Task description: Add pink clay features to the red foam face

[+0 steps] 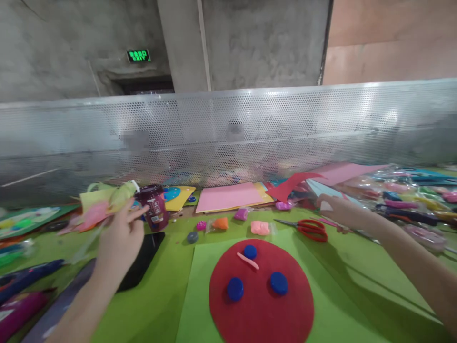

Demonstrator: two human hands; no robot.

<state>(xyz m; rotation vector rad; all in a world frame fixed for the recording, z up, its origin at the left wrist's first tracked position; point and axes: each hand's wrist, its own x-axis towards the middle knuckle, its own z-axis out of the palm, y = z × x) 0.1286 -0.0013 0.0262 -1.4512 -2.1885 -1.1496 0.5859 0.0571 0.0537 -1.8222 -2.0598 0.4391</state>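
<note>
Craft table, head view. The left hand [119, 238] is raised with fingers spread, apart and clamping nothing; its fingertips lie at or just short of the dark jar [154, 207], and contact cannot be told through the blur. Just left of those fingertips sits a pile of paper scraps [103, 202]; below the palm lies a black slab [143, 259]. The right hand [337, 209] reaches toward the far sheets, its fingers hidden, so whether they are apart or closed cannot be told. The scissors [310, 228] lie just inside that wrist. Between the two forearms rests a red disc [261, 293] bearing three blue caps [235, 288]. Judged advice: take the jar low around its body and keep it upright, clear of the scraps.
</note>
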